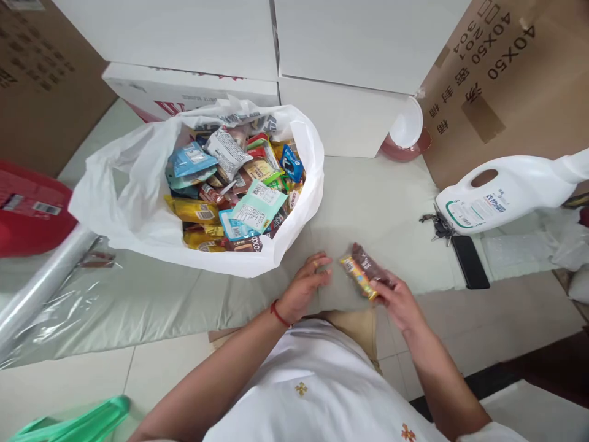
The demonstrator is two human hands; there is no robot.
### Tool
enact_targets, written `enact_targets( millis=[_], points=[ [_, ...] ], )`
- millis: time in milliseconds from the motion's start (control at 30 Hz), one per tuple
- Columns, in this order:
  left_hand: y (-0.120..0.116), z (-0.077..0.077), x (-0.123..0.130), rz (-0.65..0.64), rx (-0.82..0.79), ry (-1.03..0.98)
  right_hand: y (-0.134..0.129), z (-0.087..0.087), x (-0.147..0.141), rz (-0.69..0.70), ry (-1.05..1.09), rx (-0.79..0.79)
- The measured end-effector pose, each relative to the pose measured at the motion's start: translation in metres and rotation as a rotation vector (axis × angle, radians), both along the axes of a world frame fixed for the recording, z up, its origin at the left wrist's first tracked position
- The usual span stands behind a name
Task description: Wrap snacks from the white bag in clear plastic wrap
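Bright, even light; soft shadows; glare streaks the plastic film [50, 287]; edges stretched

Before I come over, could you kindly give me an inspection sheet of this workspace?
Surface: table under a pale, creased cover.
Items in use: brown-and-yellow packaging in hand; white bag standing open, filled with assorted packets.
Clutter: white jug, keys and black phone at right; red item and clear film roll at left.
Hands: right hand grips the packaging; left hand, fingers part-curled, has nothing seen in it.
Cables: nothing seen.
Surroundings: white boxes behind; cardboard cartons at both sides.
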State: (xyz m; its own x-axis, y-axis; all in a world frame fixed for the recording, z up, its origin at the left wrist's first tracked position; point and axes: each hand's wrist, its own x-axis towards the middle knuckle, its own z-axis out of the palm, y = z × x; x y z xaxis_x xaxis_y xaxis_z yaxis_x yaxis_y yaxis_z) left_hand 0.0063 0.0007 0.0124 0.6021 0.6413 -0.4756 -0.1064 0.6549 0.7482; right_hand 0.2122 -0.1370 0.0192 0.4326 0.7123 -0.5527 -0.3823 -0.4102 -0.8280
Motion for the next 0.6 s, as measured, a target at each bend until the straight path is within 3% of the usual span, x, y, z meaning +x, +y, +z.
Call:
enact_targets(
  millis=[67, 133, 267, 333, 400, 467, 500, 600],
  points=[
    [-0.006, 0.002, -0.02, -0.029, 0.05, 0.042, 0.009, 0.007, 0.036, -0.15, -0.062, -0.064],
    [-0.011, 0.002, -0.042, -0.046, 0.084, 0.077, 0.036, 0.019, 0.078, -0.298, -0.142, -0.063],
    [-0.022, 0.0, -0.078, -0.009, 0.066, 0.195, 0.136, 0.068, 0.162, -0.49, -0.243, 0.035],
    [-0.026, 0.0, -0.086, 0.009, 0.047, 0.22, 0.191, 0.097, 0.196, -0.443, -0.252, 0.15],
    [-0.031, 0.001, -0.091, 0.029, 0.057, 0.23, 0.232, 0.117, 0.219, -0.431, -0.338, 0.161],
    [-0.037, 0.003, -0.095, 0.059, 0.102, 0.247, 0.25, 0.118, 0.223, -0.414, -0.418, 0.15],
    [-0.04, 0.004, -0.1, 0.078, 0.134, 0.264, 0.25, 0.11, 0.217, -0.393, -0.435, 0.154],
    [-0.045, 0.007, -0.124, 0.148, 0.25, 0.42, 0.215, 0.063, 0.172, -0.259, -0.404, 0.195]
  ],
)
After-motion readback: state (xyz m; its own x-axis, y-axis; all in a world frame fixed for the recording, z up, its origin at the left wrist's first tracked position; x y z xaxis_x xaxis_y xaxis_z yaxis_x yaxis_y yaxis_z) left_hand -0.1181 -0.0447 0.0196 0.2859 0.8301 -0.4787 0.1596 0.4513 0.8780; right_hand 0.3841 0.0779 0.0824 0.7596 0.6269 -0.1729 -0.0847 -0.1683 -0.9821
